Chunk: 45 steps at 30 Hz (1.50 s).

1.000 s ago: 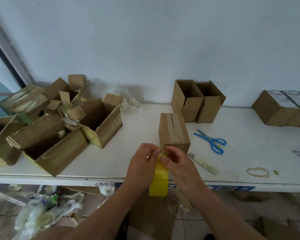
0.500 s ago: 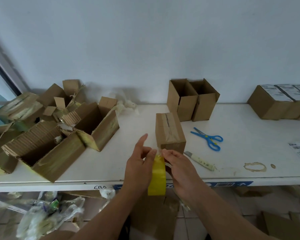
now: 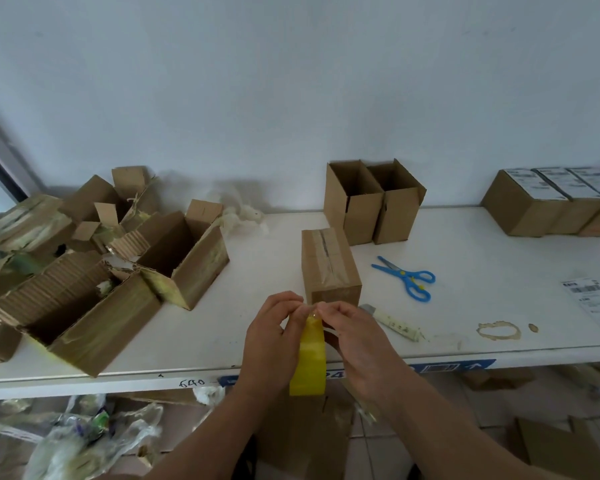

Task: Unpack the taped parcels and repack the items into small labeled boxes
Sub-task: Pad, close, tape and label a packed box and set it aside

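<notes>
A yellow roll of tape (image 3: 308, 362) is held on edge over the table's front edge. My left hand (image 3: 272, 344) grips its left side and my right hand (image 3: 357, 341) its right side, with the fingertips of both pinching the tape's top end. Just behind my hands stands a small closed cardboard box (image 3: 329, 266) with clear tape along its top seam. Two open small boxes (image 3: 373, 202) stand at the back by the wall. Closed boxes with white labels (image 3: 548, 200) line the far right.
Torn, opened parcels (image 3: 97, 268) crowd the left of the white table (image 3: 264, 271). Blue scissors (image 3: 407, 277) and a utility knife (image 3: 392, 323) lie right of the taped box. A label sheet (image 3: 594, 301) lies at the right edge. Plastic wrap and cardboard litter the floor below.
My left fingers, spread half a second ago, have closed onto the top of the tape roll beside my right fingers. The roll stays between both hands.
</notes>
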Motion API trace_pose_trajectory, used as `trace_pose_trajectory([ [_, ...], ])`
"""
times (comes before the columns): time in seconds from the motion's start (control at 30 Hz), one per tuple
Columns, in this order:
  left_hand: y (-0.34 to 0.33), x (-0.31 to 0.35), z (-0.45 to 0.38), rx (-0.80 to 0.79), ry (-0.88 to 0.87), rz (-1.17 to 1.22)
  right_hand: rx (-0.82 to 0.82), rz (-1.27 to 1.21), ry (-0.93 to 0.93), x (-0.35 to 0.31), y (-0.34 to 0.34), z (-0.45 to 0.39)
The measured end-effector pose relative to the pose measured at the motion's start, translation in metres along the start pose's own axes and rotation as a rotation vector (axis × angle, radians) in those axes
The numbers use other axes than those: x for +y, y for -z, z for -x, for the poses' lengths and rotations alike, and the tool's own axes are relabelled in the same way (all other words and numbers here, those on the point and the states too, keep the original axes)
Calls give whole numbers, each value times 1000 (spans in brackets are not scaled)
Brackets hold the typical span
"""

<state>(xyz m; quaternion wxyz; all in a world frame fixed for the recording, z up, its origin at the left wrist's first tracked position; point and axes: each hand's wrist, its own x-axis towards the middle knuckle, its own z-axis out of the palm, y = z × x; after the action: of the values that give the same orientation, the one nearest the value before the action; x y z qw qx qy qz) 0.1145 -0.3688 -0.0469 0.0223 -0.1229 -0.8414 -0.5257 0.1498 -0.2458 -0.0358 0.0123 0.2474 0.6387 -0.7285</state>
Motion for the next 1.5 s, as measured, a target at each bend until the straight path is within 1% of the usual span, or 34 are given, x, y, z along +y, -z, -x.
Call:
trace_pose_trajectory([
  [0.13,-3,4,-1,-16,25,-15,31,108,81,-4,1,2],
  [0.23,-3,5,-3,-7,48,7,-1,83,178,-6,5,1],
  [0.33,-1,4,-5,-7,64,6,-53,223,242,-6,6,0],
  [0.4,-3,4,-5,5,77,-27,-32,308,247,-7,5,1],
  [0.43,-4,4,-6,23,98,-49,-16,330,237,-8,4,1],
  [0.5,-4,8,-5,49,194,-88,-8,326,211,-9,3,1],
  [0.57,-3,12,-4,24,304,-93,-17,319,206,-11,1,1],
  [0.7,1,21,-1,-46,459,86,-12,331,215,-12,1,-4],
  [0.83,7,23,-3,-120,465,215,-1,313,215,-20,8,-9],
  [0.9,10,23,-9,-136,444,122,29,358,241,-26,16,-10],
  [1.0,13,24,-20,-96,300,-161,127,567,346,-33,31,-13],
  [1.1,10,16,-35,-58,168,-387,191,700,445,-36,45,-21],
  [1.2,6,3,-49,-34,60,-583,165,839,450,-37,53,-31],
  [1.27,2,-7,-58,-54,54,-655,100,893,438,-37,55,-37],
  [1.33,-3,-17,-71,-104,148,-614,26,922,427,-34,54,-45],
  [1.4,-3,-21,-84,-115,235,-494,-24,917,398,-32,53,-54],
  [1.43,-3,-20,-89,-75,252,-403,-35,909,381,-31,53,-58],
  [1.5,-3,-11,-100,53,267,-168,-41,916,352,-31,52,-63],
])
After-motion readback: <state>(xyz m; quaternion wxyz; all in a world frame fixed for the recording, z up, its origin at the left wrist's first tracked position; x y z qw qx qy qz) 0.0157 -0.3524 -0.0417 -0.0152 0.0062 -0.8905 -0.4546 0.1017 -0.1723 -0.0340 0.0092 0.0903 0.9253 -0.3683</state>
